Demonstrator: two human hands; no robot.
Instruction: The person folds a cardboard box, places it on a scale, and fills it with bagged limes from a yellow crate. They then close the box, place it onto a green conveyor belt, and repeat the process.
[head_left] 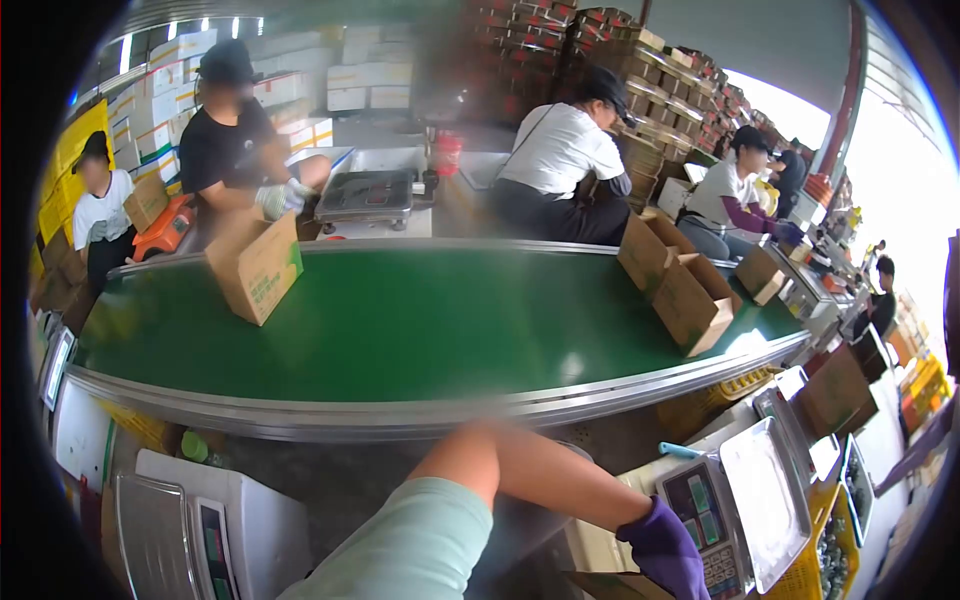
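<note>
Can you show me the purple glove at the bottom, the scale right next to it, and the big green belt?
Purple glove point(665, 550): head view, on the back of it.
Scale point(762, 505): head view, on its shiny tray.
Green belt point(450, 320): head view, on a bare stretch near its middle.

Conveyor belt: plain deep green, with a whitish glare I pick up toward one end
Belt rail: silver-grey
Gloved hand: solid purple, as I see it from here
Sleeve: pale mint green
Scale: grey, with greenish displays; its pan reaches me as bright silver-white
Tool handle: light blue
Carton: brown, green print, a green side panel
Stacked boxes: white with yellow-orange bands
Bucket: pinkish red
Crate: yellow
Co-workers' shirts: I make out black and white
</note>
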